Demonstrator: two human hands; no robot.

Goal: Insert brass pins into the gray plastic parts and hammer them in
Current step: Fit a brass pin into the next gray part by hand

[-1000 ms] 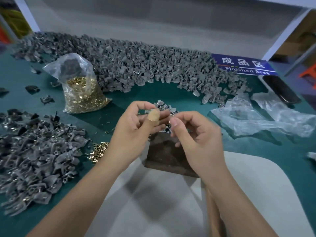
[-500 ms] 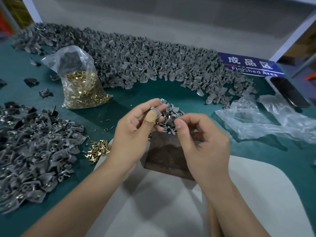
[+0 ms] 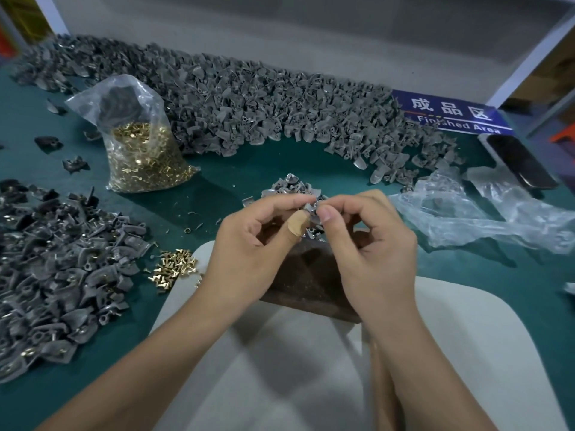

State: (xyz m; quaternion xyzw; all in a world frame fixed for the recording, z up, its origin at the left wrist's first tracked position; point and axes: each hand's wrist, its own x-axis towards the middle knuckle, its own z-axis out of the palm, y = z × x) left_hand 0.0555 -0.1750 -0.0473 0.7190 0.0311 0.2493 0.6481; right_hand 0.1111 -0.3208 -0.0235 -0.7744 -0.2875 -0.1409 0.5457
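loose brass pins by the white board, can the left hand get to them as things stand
Probably yes, once it lets go. The loose brass pins lie bare on the green mat just left of the left hand, with nothing between them. For now that hand pinches a gray part together with the right hand.

Factory bench — heaped gray parts (image 3: 249,104); "Finished Area" sign (image 3: 451,115).

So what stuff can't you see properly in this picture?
- Head view: whether a brass pin sits in the gray part; too small, and the left hand and right hand pinch around it.
- Brown block: both hands cover its sides.
- Hammer: none can be made out.
- Phone: a clear bag overlaps its near end.
- Blue sign: gray parts hide its lower left edge.
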